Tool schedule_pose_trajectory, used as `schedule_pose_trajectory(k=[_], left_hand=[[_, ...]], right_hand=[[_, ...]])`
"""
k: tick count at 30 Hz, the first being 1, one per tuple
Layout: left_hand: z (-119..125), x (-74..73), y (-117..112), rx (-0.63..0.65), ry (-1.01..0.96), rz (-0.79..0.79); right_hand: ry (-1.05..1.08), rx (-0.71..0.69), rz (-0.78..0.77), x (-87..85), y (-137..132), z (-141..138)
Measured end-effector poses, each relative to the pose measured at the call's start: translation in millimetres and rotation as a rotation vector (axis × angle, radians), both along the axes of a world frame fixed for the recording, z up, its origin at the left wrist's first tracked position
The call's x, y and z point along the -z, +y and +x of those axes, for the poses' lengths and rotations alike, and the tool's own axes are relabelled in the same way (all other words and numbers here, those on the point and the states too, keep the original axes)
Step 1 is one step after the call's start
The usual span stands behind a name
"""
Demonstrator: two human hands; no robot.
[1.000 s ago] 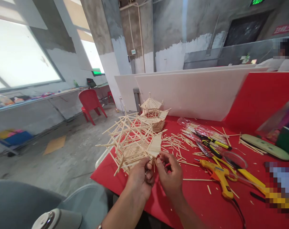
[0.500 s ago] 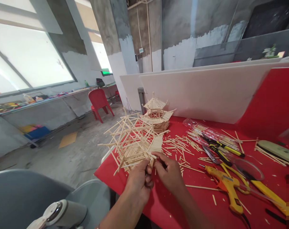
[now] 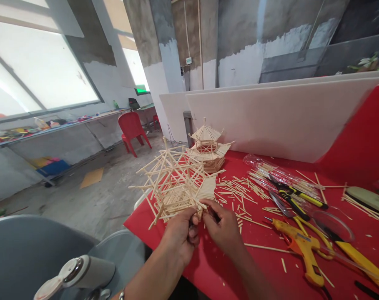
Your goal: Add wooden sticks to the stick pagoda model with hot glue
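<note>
Frame (image 3: 176,196): pale sticks, open lattice, pointed top, one slatted panel; nearer than pagoda (image 3: 208,151) and left of it | left hand (image 3: 180,234): fingers pinching frame's edge | right hand (image 3: 223,228): fingertips narrow, touching frame; hold cannot be told

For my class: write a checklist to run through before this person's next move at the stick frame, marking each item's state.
1. Both hands at the stick frame: ok; left hand and right hand meet at its near right edge.
2. Fingertip grip secure: cannot tell; the fingers hide what they pinch.
3. Slats on every side of the frame: not ok; a slatted panel shows at the right, while the left is open sticks.
4. Hot glue gun clear of the hands: ok; it lies to their right, untouched.
5. Glue gun heated: cannot tell.
6. White flask closed: not ok; its lid is flipped open.
</note>
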State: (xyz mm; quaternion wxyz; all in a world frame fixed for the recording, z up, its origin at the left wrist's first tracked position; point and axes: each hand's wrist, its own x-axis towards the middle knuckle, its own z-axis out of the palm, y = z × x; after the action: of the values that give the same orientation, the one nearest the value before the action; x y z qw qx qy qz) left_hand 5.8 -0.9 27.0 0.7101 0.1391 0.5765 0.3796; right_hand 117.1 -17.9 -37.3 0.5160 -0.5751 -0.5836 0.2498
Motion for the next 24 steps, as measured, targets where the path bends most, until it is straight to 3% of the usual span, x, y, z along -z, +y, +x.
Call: schedule_pose_trajectory(k=[10, 16, 24], left_hand=[[-3.4, 0.0, 0.7, 0.022, 0.003, -0.010], [-5.2, -1.3, 2.2, 0.054, -0.017, 0.000], [-0.3, -0.1, 0.7, 0.015, -0.022, 0.043]], right_hand=[[0.078, -0.138, 0.110, -4.1, -0.4, 8.5], [0.133, -0.133, 0.110, 1.8, 1.8, 7.2], [0.046, -0.094, 0.134, 3.0, -1.5, 5.4]])
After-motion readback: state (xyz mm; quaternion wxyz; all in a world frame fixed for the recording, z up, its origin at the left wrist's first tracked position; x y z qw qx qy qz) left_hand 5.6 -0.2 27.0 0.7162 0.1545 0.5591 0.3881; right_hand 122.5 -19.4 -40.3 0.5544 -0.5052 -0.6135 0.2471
